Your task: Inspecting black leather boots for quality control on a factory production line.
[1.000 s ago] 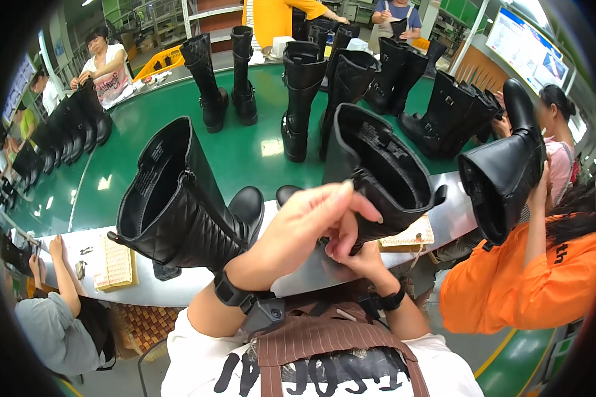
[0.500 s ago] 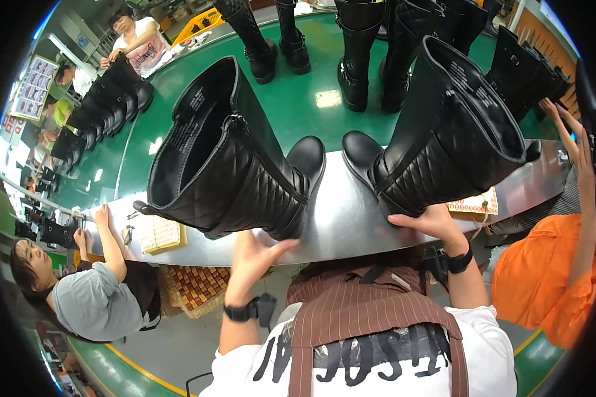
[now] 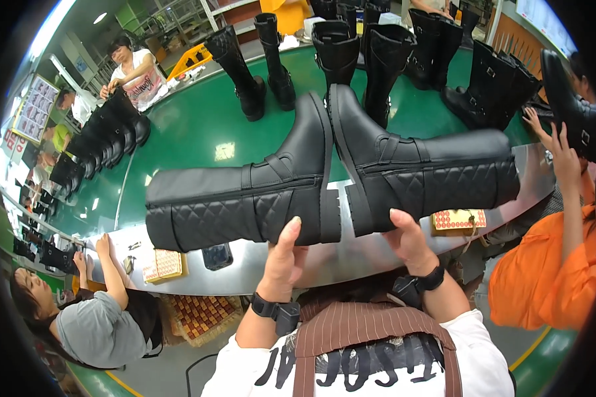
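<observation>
Two tall black boots are tipped sideways before me, soles facing each other and toes pointing away. The left boot (image 3: 245,195) has its shaft stretched out to the left, and the right boot (image 3: 430,175) mirrors it to the right. Quilted panels, zips and ankle straps show on both. My left hand (image 3: 285,255) is closed round the heel area of the left boot, thumb up. My right hand (image 3: 409,243) grips the right boot by its heel in the same way. Most of the fingers are hidden behind the boots.
Several black boots (image 3: 338,56) stand across the green table (image 3: 179,145). On its metal edge (image 3: 258,268) lie a phone (image 3: 217,257) and yellow card stacks (image 3: 164,264), (image 3: 458,221). A co-worker in grey (image 3: 106,324) sits left; one in orange (image 3: 543,271) handles a boot at right.
Both boots have tipped from upright to sideways, shafts swinging outward and soles coming together. My hands have closed on their heels. The co-worker at right now has a boot raised.
</observation>
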Motion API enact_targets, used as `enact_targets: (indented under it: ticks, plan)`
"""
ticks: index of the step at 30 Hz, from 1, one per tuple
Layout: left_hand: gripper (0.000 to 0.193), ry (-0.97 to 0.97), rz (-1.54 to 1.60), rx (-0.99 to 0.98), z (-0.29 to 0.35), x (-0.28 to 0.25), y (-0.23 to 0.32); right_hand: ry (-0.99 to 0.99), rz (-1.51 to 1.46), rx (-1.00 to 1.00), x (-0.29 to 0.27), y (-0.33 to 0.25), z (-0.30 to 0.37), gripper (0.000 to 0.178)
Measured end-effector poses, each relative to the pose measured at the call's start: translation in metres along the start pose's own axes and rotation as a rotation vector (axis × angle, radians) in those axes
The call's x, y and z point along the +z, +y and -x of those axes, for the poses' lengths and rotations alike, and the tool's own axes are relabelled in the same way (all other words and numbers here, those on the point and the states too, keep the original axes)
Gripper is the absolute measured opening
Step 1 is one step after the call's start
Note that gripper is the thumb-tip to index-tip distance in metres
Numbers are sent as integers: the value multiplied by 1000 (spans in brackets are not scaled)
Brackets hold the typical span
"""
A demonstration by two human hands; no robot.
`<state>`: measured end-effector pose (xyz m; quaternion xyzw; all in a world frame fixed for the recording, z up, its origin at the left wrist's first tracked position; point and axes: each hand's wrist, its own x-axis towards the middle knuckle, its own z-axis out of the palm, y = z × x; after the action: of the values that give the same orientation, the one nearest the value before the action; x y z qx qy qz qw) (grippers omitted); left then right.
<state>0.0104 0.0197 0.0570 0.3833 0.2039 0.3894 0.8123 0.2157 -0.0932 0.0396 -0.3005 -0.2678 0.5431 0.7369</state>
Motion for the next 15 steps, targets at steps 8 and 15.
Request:
enact_targets:
  ticks: [8, 15]
  plan:
    - [51, -27, 28, 39, 12, 6, -5, -84, 38, -39, 24, 9, 4, 53]
    - [55, 11, 38, 24, 14, 3, -4, -86, 24, 27, 29, 10, 5, 56]
